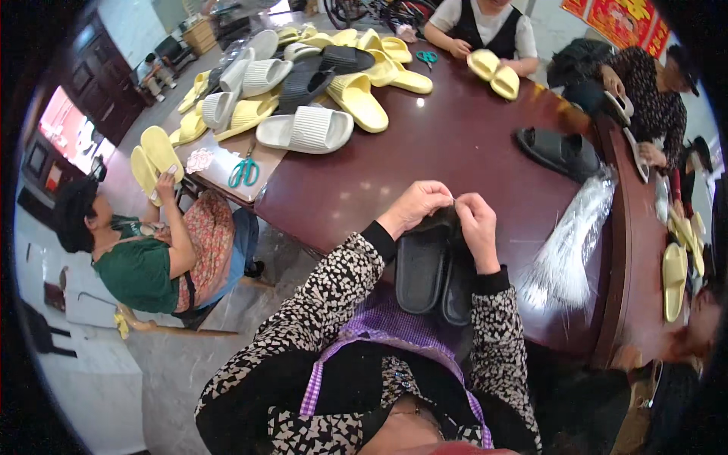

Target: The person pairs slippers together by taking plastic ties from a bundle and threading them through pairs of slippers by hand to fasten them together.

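Observation:
A pair of black slide slippers [421, 273] stands upright against the table's near edge, soles toward me. Just above their upper ends, my left hand [418, 206] pinches with thumb and forefinger. My right hand [478, 227] pinches at the same spot, its fingertips almost meeting the left's. A thin pale strand [453, 201] barely shows between them; most of it is hidden by fingers. The right palm is beside the right-hand slipper. To the right lies a bundle of thin clear plastic strands [565, 250] in a clear wrapper, next to another black pair [560, 152].
A heap of yellow, white and black slippers [303, 83] covers the table's far left. Teal scissors [244, 173] lie at the left edge, another teal pair [427, 57] farther back. Co-workers handle slippers at left, far side and right. A raised wooden edge [616, 250] runs along the right.

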Motion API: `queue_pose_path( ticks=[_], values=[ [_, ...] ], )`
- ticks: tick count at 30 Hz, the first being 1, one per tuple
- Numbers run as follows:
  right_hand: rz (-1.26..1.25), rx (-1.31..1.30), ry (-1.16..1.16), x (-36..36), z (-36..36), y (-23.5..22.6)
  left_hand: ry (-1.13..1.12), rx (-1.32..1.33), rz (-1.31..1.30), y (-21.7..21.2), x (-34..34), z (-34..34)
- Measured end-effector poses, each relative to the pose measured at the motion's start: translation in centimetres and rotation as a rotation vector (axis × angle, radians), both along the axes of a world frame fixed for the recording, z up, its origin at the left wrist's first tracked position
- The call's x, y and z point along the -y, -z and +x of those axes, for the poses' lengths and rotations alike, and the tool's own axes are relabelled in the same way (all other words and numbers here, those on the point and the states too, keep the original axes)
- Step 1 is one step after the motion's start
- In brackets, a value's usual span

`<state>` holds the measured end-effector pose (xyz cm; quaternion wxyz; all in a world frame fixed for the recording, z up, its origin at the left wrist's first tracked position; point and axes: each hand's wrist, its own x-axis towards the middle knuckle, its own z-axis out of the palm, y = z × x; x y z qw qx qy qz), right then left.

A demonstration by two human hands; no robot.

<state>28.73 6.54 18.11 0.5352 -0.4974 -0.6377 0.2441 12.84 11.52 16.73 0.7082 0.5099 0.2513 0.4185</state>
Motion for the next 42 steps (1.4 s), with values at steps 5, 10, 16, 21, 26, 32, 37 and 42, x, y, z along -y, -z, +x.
queue_pose_path(
  ticks=[5, 10, 16, 21, 26, 32, 37, 42],
  values=[
    [0.091, 0.08, 0.036, -0.2, -0.3, -0.6, -0.026, -0.023, 0.033, 0.2, -0.7, 0.0],
    [0.081, 0.073, 0.064, -0.4, -0.1, -0.6, 0.018, -0.001, -0.041, 0.1, -1.0, -0.1],
    [0.053, 0.052, 0.074, -0.3, 0.0, 0.4, 0.055, -0.005, -0.044, 0.3, -0.8, -0.1],
    [0.072, 0.062, 0.064, -0.3, -0.2, 0.3, 0.047, 0.022, -0.046, 0.4, -0.7, -0.3],
    [0.048, 0.06, 0.061, 0.0, -0.2, 0.0, 0.054, -0.031, -0.034, 0.4, -0.8, -0.2],
    [0.038, 0.044, 0.077, 0.1, -0.5, 0.2, -0.01, -0.005, -0.047, 0.4, -0.3, 0.1],
    [0.035, 0.097, 0.114, 0.3, -0.6, -0.1, -0.034, -0.007, -0.041, 0.1, -0.1, 0.3],
    [0.044, 0.131, 0.108, 0.1, -0.7, -0.2, 0.008, -0.024, -0.036, 0.6, -0.5, -0.1]
  ],
)
